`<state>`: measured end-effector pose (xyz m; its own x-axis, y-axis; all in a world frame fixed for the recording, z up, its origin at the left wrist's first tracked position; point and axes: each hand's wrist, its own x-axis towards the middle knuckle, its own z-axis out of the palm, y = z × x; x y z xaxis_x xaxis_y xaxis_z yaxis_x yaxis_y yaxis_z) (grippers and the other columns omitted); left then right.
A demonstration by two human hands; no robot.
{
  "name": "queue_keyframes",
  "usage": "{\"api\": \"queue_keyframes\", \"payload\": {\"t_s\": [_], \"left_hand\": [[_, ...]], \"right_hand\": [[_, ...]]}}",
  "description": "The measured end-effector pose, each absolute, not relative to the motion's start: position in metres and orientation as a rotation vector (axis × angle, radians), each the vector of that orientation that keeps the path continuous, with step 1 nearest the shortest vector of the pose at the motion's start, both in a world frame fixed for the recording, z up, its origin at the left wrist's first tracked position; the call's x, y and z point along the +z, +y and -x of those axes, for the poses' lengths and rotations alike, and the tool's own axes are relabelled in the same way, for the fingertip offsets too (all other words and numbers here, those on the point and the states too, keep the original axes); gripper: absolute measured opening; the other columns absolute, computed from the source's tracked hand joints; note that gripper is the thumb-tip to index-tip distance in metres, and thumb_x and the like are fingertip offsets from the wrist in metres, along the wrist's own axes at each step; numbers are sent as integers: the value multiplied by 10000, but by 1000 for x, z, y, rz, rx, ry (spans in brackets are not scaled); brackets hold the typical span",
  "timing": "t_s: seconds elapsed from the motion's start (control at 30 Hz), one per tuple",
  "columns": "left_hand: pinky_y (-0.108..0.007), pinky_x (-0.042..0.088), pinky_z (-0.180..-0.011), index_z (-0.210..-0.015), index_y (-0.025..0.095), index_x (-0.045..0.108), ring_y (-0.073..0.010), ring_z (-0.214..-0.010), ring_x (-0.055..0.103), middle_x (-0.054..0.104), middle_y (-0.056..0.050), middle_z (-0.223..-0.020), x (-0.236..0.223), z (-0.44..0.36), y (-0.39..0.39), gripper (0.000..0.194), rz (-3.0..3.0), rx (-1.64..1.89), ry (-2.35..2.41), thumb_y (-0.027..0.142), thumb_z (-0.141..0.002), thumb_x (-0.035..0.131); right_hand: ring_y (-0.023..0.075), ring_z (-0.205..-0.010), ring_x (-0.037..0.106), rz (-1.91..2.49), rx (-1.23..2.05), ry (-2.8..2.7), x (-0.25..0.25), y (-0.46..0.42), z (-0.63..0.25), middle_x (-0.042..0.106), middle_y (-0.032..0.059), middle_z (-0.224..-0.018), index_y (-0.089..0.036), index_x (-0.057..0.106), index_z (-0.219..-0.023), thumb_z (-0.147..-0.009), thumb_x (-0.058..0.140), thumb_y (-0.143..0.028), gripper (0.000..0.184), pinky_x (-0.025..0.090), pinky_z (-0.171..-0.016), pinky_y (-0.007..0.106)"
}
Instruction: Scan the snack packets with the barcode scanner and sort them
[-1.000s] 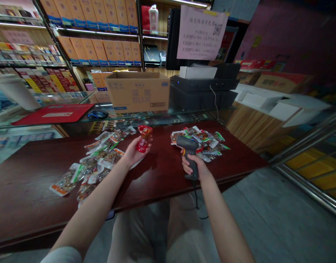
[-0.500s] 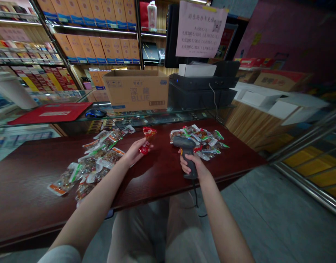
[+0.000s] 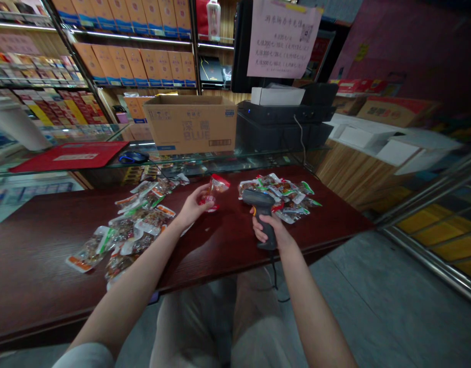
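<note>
A red-ended clear snack packet (image 3: 220, 184) is pinched between the thumb and fingers of my left hand (image 3: 196, 205), held just above the dark red tabletop (image 3: 223, 245). My right hand (image 3: 271, 229) is wrapped round the handle of a black barcode scanner (image 3: 261, 201), whose head faces left toward the packet. Its cable hangs down past the table's front edge. Beside my left forearm lies a loose pile of snack packets (image 3: 133, 230) with orange and green ends. Behind the scanner a second pile of packets (image 3: 289, 191) is partly covered by it.
A cardboard box (image 3: 191, 125) stands on the glass counter behind the table. Left of it are a blue-lit computer mouse (image 3: 133, 157), a red mat (image 3: 72, 156) and a white cup (image 3: 18, 125). A black machine (image 3: 283, 128) sits to its right. Metal railing (image 3: 430, 260) runs along the right.
My left hand has turned the packet, and its top end has swung right toward the scanner. My right hand and the scanner have stayed in place.
</note>
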<state>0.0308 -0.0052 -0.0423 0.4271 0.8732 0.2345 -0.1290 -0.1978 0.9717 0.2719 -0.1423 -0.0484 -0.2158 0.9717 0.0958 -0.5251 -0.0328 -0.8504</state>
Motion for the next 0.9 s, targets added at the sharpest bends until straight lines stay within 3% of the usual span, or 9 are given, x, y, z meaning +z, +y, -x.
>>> {"api": "queue_keyframes", "payload": {"t_s": [0.27, 0.5, 0.9], "left_hand": [[-434, 488, -978, -1449, 205, 424, -221, -1042, 636, 612, -127, -1296, -43, -29, -7, 791, -1822, 976, 763, 331, -734, 738], [-425, 414, -1063, -1425, 211, 458, -249, -1177, 576, 571, -122, -1330, -41, -31, -11, 717, -2097, 963, 730, 331, -761, 700], [-408, 392, -1073, -1396, 162, 465, -262, -1216, 552, 591, -126, -1312, -30, -32, -16, 665, -2281, 895, 772, 344, -791, 673]], "right_hand": [[43, -334, 365, 655, 1561, -961, -48, -142, -272, 492, -86, -597, -195, 486, -1067, -854, 570, -311, 257, 322, -339, 169], [45, -324, 364, 687, 1529, -945, -49, -141, -271, 503, -89, -584, -198, 481, -1039, -842, 588, -320, 256, 318, -324, 169], [43, -303, 344, 769, 1493, -894, -49, -139, -271, 492, -107, -544, -209, 472, -964, -817, 618, -355, 254, 300, -308, 168]]}}
